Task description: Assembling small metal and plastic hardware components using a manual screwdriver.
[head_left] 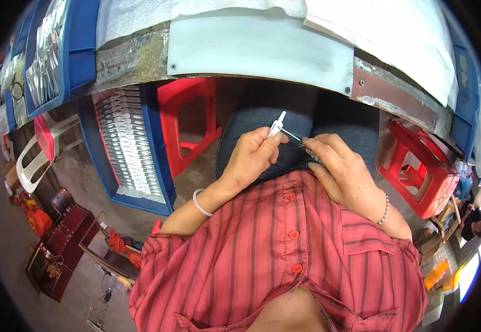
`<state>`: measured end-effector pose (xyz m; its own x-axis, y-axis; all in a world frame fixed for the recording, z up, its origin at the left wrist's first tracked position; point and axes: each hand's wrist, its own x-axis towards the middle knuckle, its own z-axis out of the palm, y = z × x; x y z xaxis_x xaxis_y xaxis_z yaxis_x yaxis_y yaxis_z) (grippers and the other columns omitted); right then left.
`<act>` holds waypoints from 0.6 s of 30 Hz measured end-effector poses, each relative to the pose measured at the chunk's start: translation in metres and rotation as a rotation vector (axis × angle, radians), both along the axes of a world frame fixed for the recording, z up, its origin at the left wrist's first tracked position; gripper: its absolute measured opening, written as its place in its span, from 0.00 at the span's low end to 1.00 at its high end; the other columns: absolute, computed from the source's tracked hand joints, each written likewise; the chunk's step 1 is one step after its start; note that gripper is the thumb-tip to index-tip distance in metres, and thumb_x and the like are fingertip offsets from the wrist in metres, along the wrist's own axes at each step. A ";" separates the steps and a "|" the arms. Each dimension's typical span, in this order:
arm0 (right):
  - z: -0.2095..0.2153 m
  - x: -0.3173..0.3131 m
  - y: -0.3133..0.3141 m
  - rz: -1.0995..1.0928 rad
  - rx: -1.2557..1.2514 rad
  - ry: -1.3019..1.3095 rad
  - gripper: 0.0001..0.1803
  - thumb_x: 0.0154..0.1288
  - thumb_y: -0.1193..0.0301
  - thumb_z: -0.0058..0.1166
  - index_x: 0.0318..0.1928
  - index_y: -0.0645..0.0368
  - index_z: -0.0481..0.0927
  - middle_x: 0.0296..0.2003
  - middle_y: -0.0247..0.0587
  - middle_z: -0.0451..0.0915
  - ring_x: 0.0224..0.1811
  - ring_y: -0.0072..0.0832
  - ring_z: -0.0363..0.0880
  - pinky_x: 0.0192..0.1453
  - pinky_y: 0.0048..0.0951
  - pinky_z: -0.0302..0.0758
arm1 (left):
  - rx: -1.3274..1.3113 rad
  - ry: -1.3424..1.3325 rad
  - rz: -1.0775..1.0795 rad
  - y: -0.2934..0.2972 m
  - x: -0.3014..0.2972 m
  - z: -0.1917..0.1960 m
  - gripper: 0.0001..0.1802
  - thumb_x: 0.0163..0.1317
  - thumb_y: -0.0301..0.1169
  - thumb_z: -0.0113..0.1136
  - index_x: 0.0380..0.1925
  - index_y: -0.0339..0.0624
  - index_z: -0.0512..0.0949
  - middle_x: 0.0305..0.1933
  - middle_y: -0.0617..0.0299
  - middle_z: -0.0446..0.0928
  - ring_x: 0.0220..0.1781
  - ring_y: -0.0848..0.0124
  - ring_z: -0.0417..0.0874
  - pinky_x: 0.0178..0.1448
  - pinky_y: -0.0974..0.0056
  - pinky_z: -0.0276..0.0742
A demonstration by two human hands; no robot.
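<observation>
Above my lap, my left hand (254,154) pinches a small white piece with a narrow pointed tip (277,124) between thumb and fingers. From that piece a thin metal rod (291,135) runs across to my right hand (343,169). The right fingers are closed on something small, mostly hidden beneath them; a bit of it looks silvery, and I cannot make out its kind. Both hands are just short of the bench edge, over my dark blue trousers (268,105).
A workbench with a pale panel (257,50) spans the front, with white cloth (384,39) on it. Left, a blue crate (166,188) holds rows of flat metal pieces (127,144); another blue crate (80,66) sits higher. Red stools (182,160) stand at both sides.
</observation>
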<state>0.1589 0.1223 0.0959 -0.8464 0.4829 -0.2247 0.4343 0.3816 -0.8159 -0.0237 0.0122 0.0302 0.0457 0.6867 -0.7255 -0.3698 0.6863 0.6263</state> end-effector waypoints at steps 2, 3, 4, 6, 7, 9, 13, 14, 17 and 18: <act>-0.003 -0.001 0.000 -0.044 0.015 0.065 0.20 0.58 0.78 0.54 0.52 0.65 0.73 0.40 0.49 0.75 0.38 0.45 0.79 0.38 0.38 0.78 | 0.008 0.056 -0.010 -0.002 0.004 0.000 0.14 0.71 0.37 0.47 0.41 0.39 0.77 0.19 0.71 0.67 0.16 0.85 0.59 0.19 0.77 0.52; -0.002 -0.002 0.003 -0.044 0.012 0.066 0.20 0.58 0.78 0.54 0.52 0.65 0.73 0.40 0.49 0.75 0.38 0.45 0.79 0.38 0.38 0.78 | 0.047 0.172 -0.032 -0.002 0.007 0.002 0.14 0.71 0.36 0.47 0.39 0.38 0.77 0.19 0.70 0.67 0.17 0.84 0.61 0.20 0.75 0.55; 0.002 -0.003 0.008 -0.232 -0.433 -0.081 0.18 0.61 0.77 0.51 0.53 0.66 0.73 0.38 0.48 0.78 0.34 0.38 0.79 0.36 0.34 0.77 | 0.088 0.284 -0.057 -0.003 0.009 0.002 0.13 0.71 0.36 0.47 0.38 0.37 0.76 0.19 0.68 0.67 0.18 0.84 0.63 0.21 0.74 0.58; -0.005 -0.002 0.016 -0.527 -1.040 -0.155 0.16 0.67 0.74 0.46 0.53 0.69 0.73 0.31 0.44 0.81 0.22 0.20 0.75 0.25 0.27 0.73 | 0.185 0.456 -0.121 -0.006 0.012 -0.004 0.11 0.70 0.33 0.47 0.35 0.35 0.73 0.20 0.58 0.71 0.21 0.69 0.71 0.23 0.66 0.64; -0.020 0.003 0.011 -0.397 -0.674 -0.049 0.16 0.67 0.74 0.47 0.52 0.69 0.74 0.32 0.45 0.81 0.20 0.19 0.73 0.22 0.27 0.71 | 0.290 0.624 -0.190 -0.004 0.014 -0.007 0.10 0.69 0.30 0.47 0.31 0.33 0.70 0.21 0.47 0.75 0.24 0.54 0.80 0.26 0.58 0.70; -0.028 0.002 0.000 -0.072 0.006 -0.009 0.14 0.66 0.74 0.48 0.49 0.69 0.75 0.31 0.45 0.81 0.20 0.18 0.72 0.21 0.27 0.70 | 0.381 0.686 -0.188 -0.002 0.015 -0.016 0.09 0.68 0.28 0.46 0.31 0.33 0.68 0.22 0.43 0.75 0.26 0.48 0.79 0.26 0.55 0.70; -0.029 -0.013 -0.017 -0.161 0.032 -0.001 0.11 0.66 0.73 0.48 0.43 0.67 0.78 0.22 0.35 0.76 0.20 0.17 0.71 0.21 0.24 0.68 | 0.452 0.873 -0.207 -0.005 0.014 -0.022 0.08 0.67 0.25 0.47 0.31 0.31 0.66 0.20 0.39 0.73 0.25 0.42 0.77 0.25 0.48 0.69; -0.030 -0.019 -0.013 -0.411 -0.352 0.074 0.10 0.66 0.73 0.48 0.42 0.67 0.79 0.21 0.33 0.74 0.19 0.16 0.69 0.21 0.22 0.67 | 0.463 0.879 -0.203 -0.005 0.014 -0.024 0.08 0.67 0.25 0.47 0.31 0.31 0.66 0.20 0.39 0.73 0.25 0.42 0.77 0.25 0.48 0.69; -0.024 -0.015 0.008 -0.291 -0.369 -0.012 0.10 0.65 0.72 0.49 0.41 0.65 0.79 0.23 0.38 0.76 0.18 0.22 0.72 0.22 0.24 0.69 | 0.441 0.882 -0.231 -0.005 0.017 -0.027 0.07 0.67 0.24 0.46 0.31 0.31 0.66 0.23 0.39 0.73 0.26 0.41 0.77 0.26 0.48 0.68; -0.025 -0.015 0.006 -0.070 0.079 0.102 0.10 0.64 0.72 0.50 0.42 0.64 0.79 0.23 0.41 0.77 0.18 0.24 0.73 0.21 0.24 0.70 | 0.449 0.855 -0.219 -0.004 0.019 -0.026 0.07 0.67 0.25 0.47 0.30 0.31 0.67 0.22 0.38 0.72 0.26 0.41 0.77 0.26 0.48 0.67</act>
<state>0.1435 0.1279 0.0709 -0.8266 0.5541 -0.0979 0.3780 0.4180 -0.8261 -0.0048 0.0082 0.0041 -0.2129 0.9452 -0.2477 0.4347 0.3187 0.8423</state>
